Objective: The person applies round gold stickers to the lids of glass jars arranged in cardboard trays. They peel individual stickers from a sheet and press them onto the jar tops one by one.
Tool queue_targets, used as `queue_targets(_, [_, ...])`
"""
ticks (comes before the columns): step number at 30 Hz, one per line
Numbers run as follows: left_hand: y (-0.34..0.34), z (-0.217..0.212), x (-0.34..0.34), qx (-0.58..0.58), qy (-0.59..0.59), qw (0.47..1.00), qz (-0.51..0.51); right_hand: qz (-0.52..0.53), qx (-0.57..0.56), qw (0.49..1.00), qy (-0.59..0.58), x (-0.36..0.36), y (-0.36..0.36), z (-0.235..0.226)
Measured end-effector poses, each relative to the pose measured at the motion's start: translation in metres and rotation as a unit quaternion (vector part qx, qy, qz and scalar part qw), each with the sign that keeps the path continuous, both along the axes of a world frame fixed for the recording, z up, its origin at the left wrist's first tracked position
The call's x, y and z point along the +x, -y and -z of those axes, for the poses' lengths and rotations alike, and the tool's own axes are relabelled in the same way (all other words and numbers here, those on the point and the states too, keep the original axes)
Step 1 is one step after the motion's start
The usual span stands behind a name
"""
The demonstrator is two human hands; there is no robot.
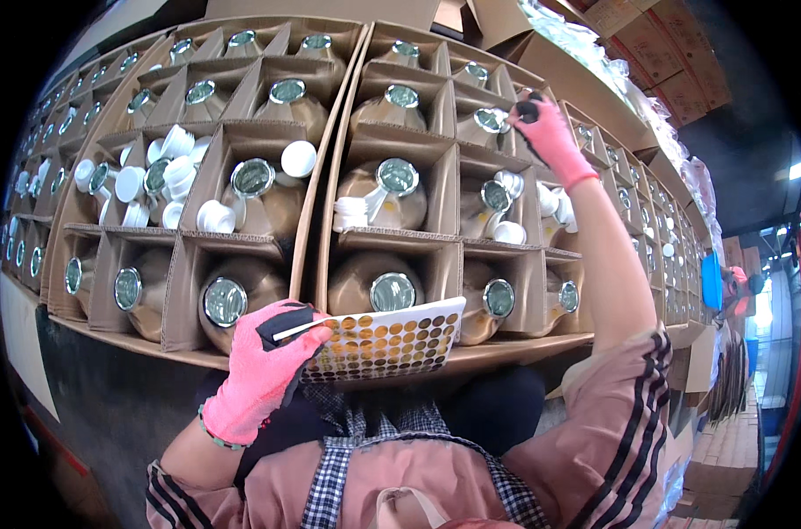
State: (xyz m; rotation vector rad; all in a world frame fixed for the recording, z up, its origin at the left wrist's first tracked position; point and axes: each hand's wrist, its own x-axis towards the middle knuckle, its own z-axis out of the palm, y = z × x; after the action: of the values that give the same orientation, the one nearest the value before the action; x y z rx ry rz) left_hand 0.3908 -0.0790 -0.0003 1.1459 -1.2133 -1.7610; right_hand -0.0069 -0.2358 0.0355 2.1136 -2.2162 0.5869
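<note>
Both my hands wear pink gloves with dark fingertips. My left hand [264,361] is closed on the left edge of a sheet of round gold stickers [387,339], tilted over the front of the cartons. With bent fingers pressed together, my right hand [549,134] reaches to a far compartment, beside the silver-rimmed neck of a bronze glass bottle [487,122]. Whatever those fingers may pinch is too small to make out. Wide-bellied bronze bottles like this one [385,194] stand with open mouths in the divided cardboard cartons [458,189].
White plastic caps [298,160] lie loose and in stacks between the bottles, thickest in the left carton. More filled cartons [674,256] stretch to the right. Clear plastic wrapping [586,40] lies along the far side. A blue container [711,280] stands at the right.
</note>
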Motion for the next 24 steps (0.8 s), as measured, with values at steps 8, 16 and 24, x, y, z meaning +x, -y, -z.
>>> queue_targets(8, [0.003, 0.005, 0.002, -0.017, 0.034, 0.999, -0.016, -0.07, 0.162, 0.952, -0.249, 0.007, 0.042, 0.048])
queue_targets(16, [0.004, 0.004, 0.006, -0.011, 0.051, 0.999, 0.005, -0.109, 0.173, 0.885, -0.419, 0.029, 0.048, 0.047])
queue_targets(24, [0.005, 0.008, 0.001, -0.033, 0.032, 0.999, 0.01, -0.035, -0.053, 0.963, -0.263, 0.022, 0.028, 0.03])
